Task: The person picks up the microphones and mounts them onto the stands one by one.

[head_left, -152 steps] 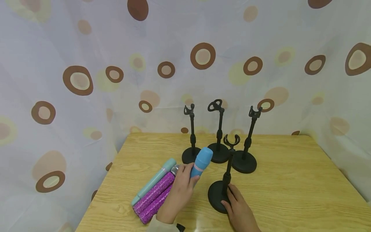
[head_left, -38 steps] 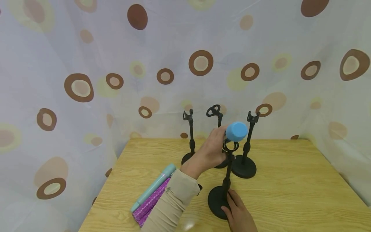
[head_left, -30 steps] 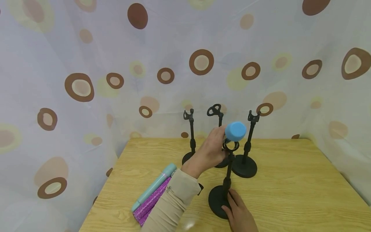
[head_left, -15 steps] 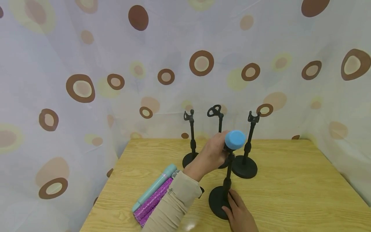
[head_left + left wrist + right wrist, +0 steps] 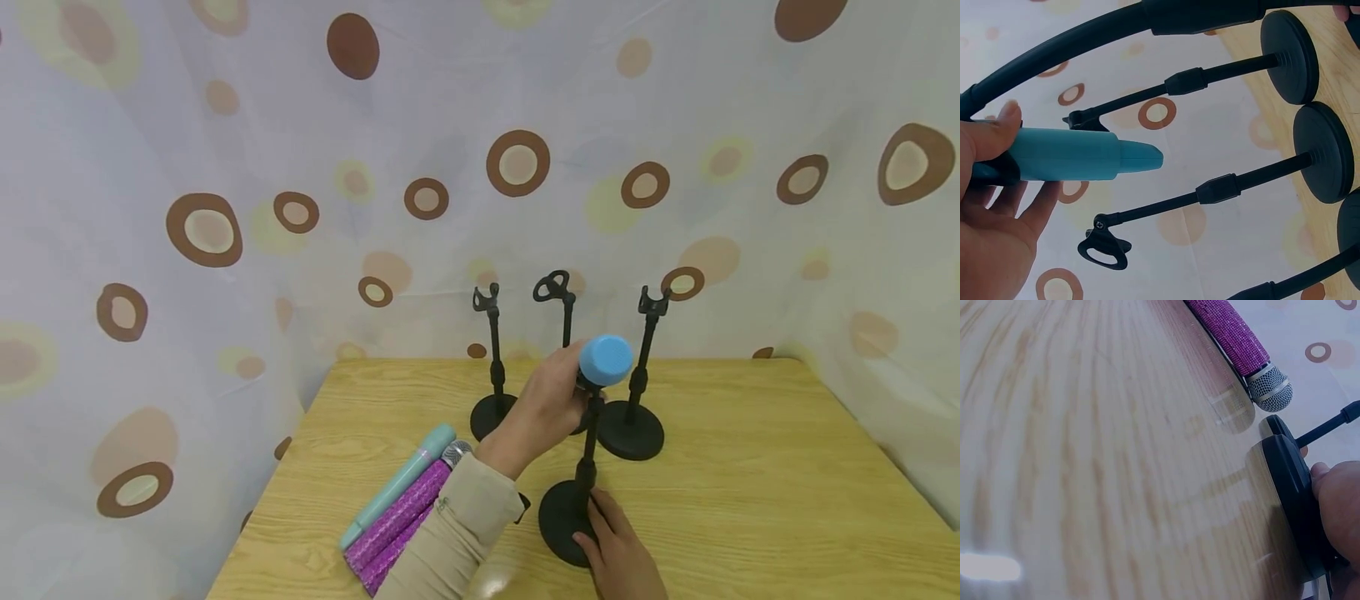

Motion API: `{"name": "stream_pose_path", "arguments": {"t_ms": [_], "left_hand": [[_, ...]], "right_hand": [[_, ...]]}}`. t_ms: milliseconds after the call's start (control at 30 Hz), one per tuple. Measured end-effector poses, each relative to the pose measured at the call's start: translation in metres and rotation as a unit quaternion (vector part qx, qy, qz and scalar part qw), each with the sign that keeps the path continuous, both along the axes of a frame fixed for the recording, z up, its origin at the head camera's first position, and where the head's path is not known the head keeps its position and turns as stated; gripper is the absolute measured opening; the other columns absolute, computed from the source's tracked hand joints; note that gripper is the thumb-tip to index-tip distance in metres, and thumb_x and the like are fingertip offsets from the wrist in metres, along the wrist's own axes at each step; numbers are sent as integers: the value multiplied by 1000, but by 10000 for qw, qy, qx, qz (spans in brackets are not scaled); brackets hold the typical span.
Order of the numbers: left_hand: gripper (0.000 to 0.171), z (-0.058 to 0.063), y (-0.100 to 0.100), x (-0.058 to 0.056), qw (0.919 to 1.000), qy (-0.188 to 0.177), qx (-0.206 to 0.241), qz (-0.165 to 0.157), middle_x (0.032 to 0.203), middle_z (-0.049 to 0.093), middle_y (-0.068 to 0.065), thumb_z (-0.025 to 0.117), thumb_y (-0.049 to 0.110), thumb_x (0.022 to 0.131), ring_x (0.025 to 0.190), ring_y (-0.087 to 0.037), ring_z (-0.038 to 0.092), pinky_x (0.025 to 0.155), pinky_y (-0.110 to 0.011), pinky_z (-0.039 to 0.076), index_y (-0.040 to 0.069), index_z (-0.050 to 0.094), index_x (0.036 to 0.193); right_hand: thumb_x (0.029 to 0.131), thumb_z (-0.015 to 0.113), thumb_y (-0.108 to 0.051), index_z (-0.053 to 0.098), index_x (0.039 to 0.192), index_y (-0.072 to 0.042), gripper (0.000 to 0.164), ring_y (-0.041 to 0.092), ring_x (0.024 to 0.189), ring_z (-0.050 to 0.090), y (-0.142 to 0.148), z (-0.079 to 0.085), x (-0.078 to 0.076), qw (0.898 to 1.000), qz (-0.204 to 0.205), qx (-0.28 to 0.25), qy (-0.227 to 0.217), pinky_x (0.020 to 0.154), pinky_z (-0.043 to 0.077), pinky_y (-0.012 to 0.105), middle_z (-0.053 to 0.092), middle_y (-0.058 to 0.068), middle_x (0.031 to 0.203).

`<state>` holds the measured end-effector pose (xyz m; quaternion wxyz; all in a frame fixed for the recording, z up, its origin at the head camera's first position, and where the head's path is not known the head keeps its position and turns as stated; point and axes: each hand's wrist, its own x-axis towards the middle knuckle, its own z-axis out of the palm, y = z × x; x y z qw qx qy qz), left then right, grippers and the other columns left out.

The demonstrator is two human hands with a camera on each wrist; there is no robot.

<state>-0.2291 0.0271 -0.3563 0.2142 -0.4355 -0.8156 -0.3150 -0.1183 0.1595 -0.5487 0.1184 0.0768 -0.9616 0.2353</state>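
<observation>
My left hand (image 5: 542,408) grips a blue microphone (image 5: 606,360) at the top of the nearest black microphone stand (image 5: 587,475). In the left wrist view, the microphone's handle (image 5: 1066,154) passes through the stand's dark clip (image 5: 999,170), with my thumb and fingers around both. The blue head faces the head camera, and my hand covers part of the handle. Low on the same stand, my right hand (image 5: 621,546) holds the round base (image 5: 561,523), thumb on top and fingers beside the pole. The right wrist view shows that thumb at the base's edge (image 5: 1294,500).
Three more black stands rise behind: a left one (image 5: 497,375), a middle one (image 5: 567,321) partly hidden by my hand, and a right one (image 5: 637,383). On the wooden table (image 5: 750,500), a teal microphone (image 5: 397,487) lies beside two glittery purple microphones (image 5: 397,517), partly under my left sleeve.
My left hand has carried the blue microphone up and right from beside the purple ones, then lowered it into the near stand's clip. My right hand has stayed at the base.
</observation>
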Motion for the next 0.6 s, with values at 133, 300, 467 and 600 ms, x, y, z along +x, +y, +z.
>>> {"name": "stream_pose_path", "arguments": {"t_ms": [133, 300, 467, 600], "left_hand": [[34, -5, -2, 2, 9998, -95, 169, -36, 119, 60, -7, 60, -5, 94, 111, -17, 58, 105, -27, 47, 6, 49, 124], [45, -14, -7, 9, 9993, -213, 249, 202, 137, 52, -10, 57, 0, 98, 130, -21, 52, 112, -30, 43, 5, 41, 140], [51, -25, -11, 19, 9919, -1076, 263, 615, 143, 44, -14, 51, 6, 102, 133, -24, 47, 112, -33, 43, 1, 32, 148], [45, -37, -16, 25, 9754, -2088, 276, 651, 142, 44, -14, 43, 3, 104, 133, -24, 48, 112, -34, 43, 1, 34, 147]], "right_hand": [[92, 70, -25, 60, 129, 9, 50, 38, 129, 54, 1, -3, -1, 9999, 20, 48, 140, 99, 51, 46, 50, 22, 143], [92, 70, -24, 60, 129, 8, 50, 38, 128, 54, 1, -3, -1, 9997, 43, 22, 237, 99, 51, 46, 51, 21, 142], [92, 70, -25, 60, 130, 8, 51, 37, 129, 54, 0, -2, -1, 9998, 29, 58, 211, 100, 51, 46, 51, 21, 142], [92, 69, -25, 60, 130, 8, 51, 37, 128, 54, 0, -2, -1, 9996, 37, 100, 248, 99, 51, 46, 51, 21, 142]]}}
